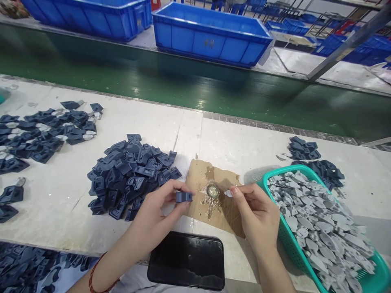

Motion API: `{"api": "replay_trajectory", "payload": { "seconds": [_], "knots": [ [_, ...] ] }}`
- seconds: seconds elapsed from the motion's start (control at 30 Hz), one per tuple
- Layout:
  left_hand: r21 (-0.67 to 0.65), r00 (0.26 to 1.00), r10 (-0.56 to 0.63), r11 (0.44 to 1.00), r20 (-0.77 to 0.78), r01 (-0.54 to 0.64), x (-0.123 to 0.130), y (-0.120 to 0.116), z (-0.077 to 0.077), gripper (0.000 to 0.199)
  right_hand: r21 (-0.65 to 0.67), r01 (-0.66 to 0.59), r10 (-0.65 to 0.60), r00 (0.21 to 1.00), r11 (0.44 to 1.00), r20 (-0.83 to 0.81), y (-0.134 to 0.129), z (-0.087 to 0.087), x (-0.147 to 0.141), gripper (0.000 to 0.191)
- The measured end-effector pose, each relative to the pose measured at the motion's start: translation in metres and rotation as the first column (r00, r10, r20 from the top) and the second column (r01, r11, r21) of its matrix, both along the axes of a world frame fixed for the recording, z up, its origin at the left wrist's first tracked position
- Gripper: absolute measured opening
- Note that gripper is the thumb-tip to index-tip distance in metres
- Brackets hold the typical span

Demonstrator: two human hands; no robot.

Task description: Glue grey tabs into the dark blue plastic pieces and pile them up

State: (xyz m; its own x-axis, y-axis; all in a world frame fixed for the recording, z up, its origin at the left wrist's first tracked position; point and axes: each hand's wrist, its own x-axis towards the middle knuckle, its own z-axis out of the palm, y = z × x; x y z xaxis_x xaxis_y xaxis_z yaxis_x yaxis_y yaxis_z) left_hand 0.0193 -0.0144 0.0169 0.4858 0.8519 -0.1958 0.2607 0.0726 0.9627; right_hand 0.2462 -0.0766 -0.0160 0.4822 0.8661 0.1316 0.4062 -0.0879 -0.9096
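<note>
Between thumb and fingers, my left hand (163, 213) holds a dark blue plastic part (183, 197) with a small hole in its face. A small light grey plastic piece (228, 193) is pinched in my right hand (258, 211), just right of a round cap (213, 190) of clear, wet-looking liquid. The cap rests on a brown cardboard sheet (195, 175) spotted with wet splashes. Left of my left hand lies a heap of dark blue parts (134, 171). Beside my right hand stands a green basket (284, 234) full of grey pieces (320, 228).
A black phone (187, 260) lies at the table's front edge. Dark blue parts with grey pieces attached (45, 130) spread at the far left; more dark parts (305, 148) sit behind the basket. Beyond the white table run a green conveyor belt (146, 77) and blue bins (210, 36).
</note>
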Motion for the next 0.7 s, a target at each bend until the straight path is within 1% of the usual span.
{"api": "replay_trajectory", "payload": {
  "seconds": [0.1,0.23,0.3,0.37,0.43,0.5,0.6,0.7],
  "knots": [
    [-0.093,0.990,-0.003,0.996,0.141,0.016,0.000,-0.004,0.002,0.007,0.021,0.009,-0.009,1.000,1.000,0.019,-0.001,-0.002,-0.002,0.030],
    [-0.162,0.963,-0.044,0.983,0.265,0.090,0.002,-0.009,-0.002,0.007,0.036,0.048,-0.048,0.999,0.998,-0.012,0.001,-0.003,-0.002,0.031],
    [-0.183,0.961,-0.060,0.977,0.268,0.112,0.003,-0.010,-0.006,0.007,0.034,0.061,-0.060,0.998,0.998,-0.025,0.002,-0.004,-0.001,0.031],
    [-0.190,0.974,-0.089,0.973,0.207,0.129,0.004,-0.009,-0.009,0.008,0.032,0.048,-0.047,0.999,0.998,-0.024,0.003,-0.007,0.001,0.030],
    [-0.197,0.983,-0.123,0.969,0.137,0.148,0.005,-0.009,-0.011,0.008,0.033,0.010,-0.010,1.000,0.999,-0.006,0.003,-0.009,0.002,0.028],
    [-0.198,0.984,-0.145,0.967,0.101,0.163,0.004,-0.009,-0.012,0.008,0.026,-0.051,0.050,0.998,0.998,0.042,0.002,-0.008,0.002,0.025],
    [-0.186,0.983,-0.134,0.970,0.125,0.156,0.003,-0.012,-0.015,0.009,-0.009,-0.158,0.157,0.971,0.987,0.180,0.000,-0.002,0.002,0.023],
    [-0.199,0.977,-0.116,0.968,0.177,0.151,0.001,-0.016,-0.018,0.012,-0.052,-0.241,0.245,0.915,0.969,0.321,0.002,0.008,0.002,0.023]
  ]
}}
